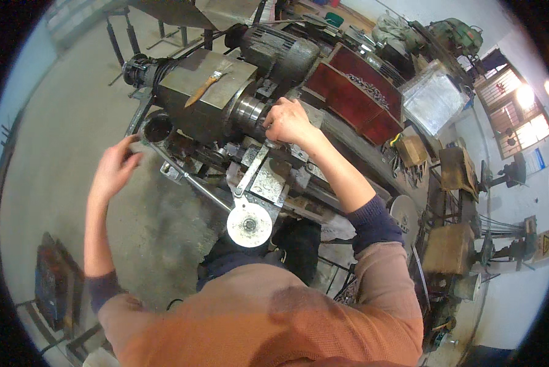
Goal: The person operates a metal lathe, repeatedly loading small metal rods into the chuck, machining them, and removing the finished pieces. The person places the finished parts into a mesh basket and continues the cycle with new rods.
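I sit at a small metal lathe. My right hand (285, 120) is at the front of the bright metal spindle nose (250, 110), its fingers curled there; whether they hold a small part is hidden. Over the floor to the left, my left hand (117, 166) is raised with thumb and fingers apart, beside the end of a long metal lever (200, 186). A round white metal disc (249, 225) with a central nut lies nearest my lap, joined to a flat metal arm (252, 169). On the headstock cover (176, 82) rests a wooden-handled brush (204, 90).
Behind the spindle stands an electric motor (281, 52). A red metal tray (348, 98) holds many small metal parts (368, 89). To its right are a plastic-wrapped packet (433, 98) and several hand tools (410, 172). An open round cup (157, 128) sits by the headstock.
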The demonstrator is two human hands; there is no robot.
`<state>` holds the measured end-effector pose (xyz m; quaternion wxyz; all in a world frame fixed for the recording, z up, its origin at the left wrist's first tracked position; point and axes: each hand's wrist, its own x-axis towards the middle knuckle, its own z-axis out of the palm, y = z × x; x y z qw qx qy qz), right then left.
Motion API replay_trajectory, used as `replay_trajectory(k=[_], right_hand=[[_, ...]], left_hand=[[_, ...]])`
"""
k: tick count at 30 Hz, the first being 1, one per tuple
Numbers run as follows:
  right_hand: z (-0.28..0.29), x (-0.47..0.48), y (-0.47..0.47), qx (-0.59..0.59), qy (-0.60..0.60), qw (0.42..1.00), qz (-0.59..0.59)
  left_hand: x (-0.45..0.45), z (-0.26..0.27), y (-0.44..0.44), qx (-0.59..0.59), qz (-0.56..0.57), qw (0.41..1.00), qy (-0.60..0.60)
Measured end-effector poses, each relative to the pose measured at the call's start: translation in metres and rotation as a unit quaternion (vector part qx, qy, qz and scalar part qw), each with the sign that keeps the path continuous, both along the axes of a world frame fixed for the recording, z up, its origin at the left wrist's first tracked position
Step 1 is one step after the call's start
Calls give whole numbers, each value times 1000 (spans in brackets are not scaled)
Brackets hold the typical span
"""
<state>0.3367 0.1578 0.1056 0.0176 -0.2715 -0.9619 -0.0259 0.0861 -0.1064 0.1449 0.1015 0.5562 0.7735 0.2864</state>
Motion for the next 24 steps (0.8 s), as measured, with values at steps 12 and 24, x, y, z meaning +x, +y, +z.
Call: replay_trajectory(k=[12, 24], right_hand=[[4, -19, 3, -55, -40, 997, -27], [2, -12, 5, -103, 59, 993, 16]], left_hand=[[-60, -88, -119, -67, 184, 970, -146], [-143, -87, -100, -296, 327, 864, 243]])
